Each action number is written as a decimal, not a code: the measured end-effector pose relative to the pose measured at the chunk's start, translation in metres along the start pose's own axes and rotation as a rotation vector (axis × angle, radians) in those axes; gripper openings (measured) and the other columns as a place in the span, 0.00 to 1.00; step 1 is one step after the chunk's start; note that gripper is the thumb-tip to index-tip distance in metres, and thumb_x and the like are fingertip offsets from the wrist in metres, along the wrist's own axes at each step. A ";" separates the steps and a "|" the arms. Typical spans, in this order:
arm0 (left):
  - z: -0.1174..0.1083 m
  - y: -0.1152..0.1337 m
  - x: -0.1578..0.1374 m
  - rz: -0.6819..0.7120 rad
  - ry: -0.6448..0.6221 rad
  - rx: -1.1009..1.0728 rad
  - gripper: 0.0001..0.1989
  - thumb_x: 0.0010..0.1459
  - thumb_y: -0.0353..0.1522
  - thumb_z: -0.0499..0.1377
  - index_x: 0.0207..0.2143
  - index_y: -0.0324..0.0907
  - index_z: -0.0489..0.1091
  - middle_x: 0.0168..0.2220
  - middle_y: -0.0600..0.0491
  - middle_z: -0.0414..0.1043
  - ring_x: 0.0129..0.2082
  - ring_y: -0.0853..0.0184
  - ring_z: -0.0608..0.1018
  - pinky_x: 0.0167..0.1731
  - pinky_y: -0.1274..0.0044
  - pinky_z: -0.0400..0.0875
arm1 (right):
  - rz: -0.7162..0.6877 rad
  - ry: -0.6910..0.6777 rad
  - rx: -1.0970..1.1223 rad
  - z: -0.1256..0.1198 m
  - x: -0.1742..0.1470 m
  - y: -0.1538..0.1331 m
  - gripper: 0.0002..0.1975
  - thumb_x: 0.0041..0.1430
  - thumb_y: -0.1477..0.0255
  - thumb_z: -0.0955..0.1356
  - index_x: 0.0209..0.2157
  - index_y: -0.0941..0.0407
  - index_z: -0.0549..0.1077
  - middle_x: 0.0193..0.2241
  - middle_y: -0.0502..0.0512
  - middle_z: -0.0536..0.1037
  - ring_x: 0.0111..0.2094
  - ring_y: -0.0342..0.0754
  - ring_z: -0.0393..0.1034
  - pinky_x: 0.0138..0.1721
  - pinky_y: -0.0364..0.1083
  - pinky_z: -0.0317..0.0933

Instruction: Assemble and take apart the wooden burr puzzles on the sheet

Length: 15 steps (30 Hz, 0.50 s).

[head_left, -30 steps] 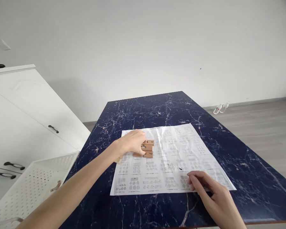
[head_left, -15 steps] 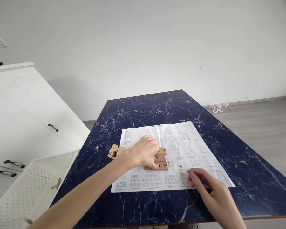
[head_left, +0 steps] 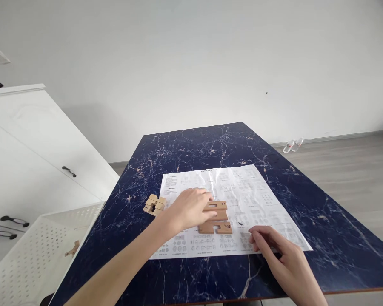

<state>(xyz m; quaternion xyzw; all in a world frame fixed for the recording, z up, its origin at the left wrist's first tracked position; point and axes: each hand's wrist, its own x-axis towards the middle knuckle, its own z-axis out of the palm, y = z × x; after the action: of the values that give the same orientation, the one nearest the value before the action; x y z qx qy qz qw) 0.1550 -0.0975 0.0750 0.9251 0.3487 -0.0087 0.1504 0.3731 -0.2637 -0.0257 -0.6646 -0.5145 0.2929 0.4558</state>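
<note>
Three notched wooden puzzle pieces lie side by side on a printed sheet (head_left: 261, 195). My left hand (head_left: 190, 208) is closed over the left ends of the far piece marked 2 (head_left: 221, 205) and the unmarked middle piece (head_left: 222, 216), its thumb at the middle one. Slightly apart on the near side is a notched piece marked with a numeral (head_left: 207, 228). My right hand (head_left: 282, 257) rests at the sheet's near right edge, fingers loosely curled together, with nothing visible in them. An interlocked wooden block assembly marked 3 (head_left: 155, 204) sits left of my left hand.
The sheet lies on a dark blue marbled table (head_left: 185, 148). To the left are a white perforated basket (head_left: 25, 263) with a wooden piece (head_left: 72, 248) in it, and a white cabinet (head_left: 35, 140). Clear plastic bottles (head_left: 292, 145) are on the floor at right.
The near numbered piece has moved right and toward me, away from the other two, and my left thumb has come off it. My right hand has barely moved.
</note>
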 end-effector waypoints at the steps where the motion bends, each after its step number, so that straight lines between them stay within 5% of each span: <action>1: 0.003 -0.004 -0.002 -0.044 0.038 -0.053 0.14 0.69 0.42 0.61 0.47 0.41 0.76 0.40 0.49 0.78 0.38 0.60 0.80 0.36 0.71 0.71 | 0.013 0.012 0.005 0.001 -0.001 -0.001 0.20 0.71 0.51 0.66 0.41 0.52 0.80 0.32 0.56 0.84 0.33 0.51 0.81 0.30 0.42 0.71; 6: 0.032 -0.022 -0.001 -0.140 0.127 -0.204 0.15 0.70 0.44 0.59 0.45 0.41 0.71 0.47 0.46 0.74 0.43 0.56 0.78 0.41 0.67 0.72 | -0.017 0.002 -0.010 0.001 0.001 0.001 0.19 0.71 0.52 0.66 0.41 0.52 0.79 0.34 0.55 0.84 0.33 0.51 0.80 0.36 0.44 0.72; 15: 0.040 -0.037 -0.006 -0.059 0.168 -0.328 0.20 0.72 0.46 0.56 0.29 0.43 0.64 0.30 0.54 0.70 0.30 0.64 0.72 0.31 0.73 0.61 | -0.076 -0.006 -0.110 0.008 0.003 -0.012 0.19 0.73 0.53 0.65 0.41 0.52 0.79 0.31 0.54 0.83 0.28 0.51 0.76 0.30 0.45 0.68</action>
<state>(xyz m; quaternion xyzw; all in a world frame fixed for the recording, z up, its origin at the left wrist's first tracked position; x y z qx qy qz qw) 0.1299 -0.0869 0.0280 0.8750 0.3837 0.1213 0.2692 0.3619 -0.2576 -0.0183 -0.6678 -0.5561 0.2488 0.4277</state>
